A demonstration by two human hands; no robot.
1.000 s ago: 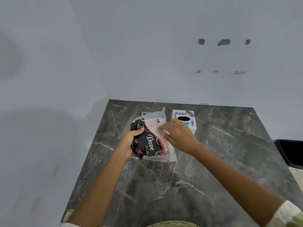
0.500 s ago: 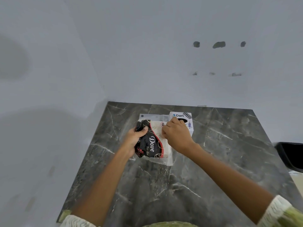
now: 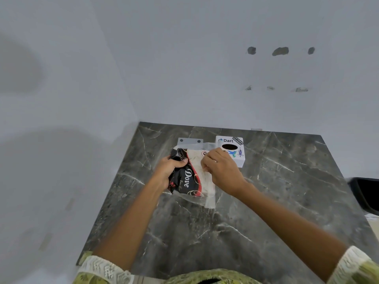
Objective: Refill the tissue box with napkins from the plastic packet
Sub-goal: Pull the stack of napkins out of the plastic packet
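Bare room: marble table (image 3: 266, 201), pitted wall (image 3: 205, 68).

Black-red packet (image 3: 185, 179), white box (image 3: 235, 154), grey-veined table (image 3: 266, 201)

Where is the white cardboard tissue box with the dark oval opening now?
In the head view, the white tissue box stands at the far edge of the grey marble table, just behind the right hand.

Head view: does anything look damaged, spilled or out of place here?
Nothing spilled. The wall behind the table has chipped holes. The plastic packet is crumpled in the left hand, normal for opening; the right hand pinches it.
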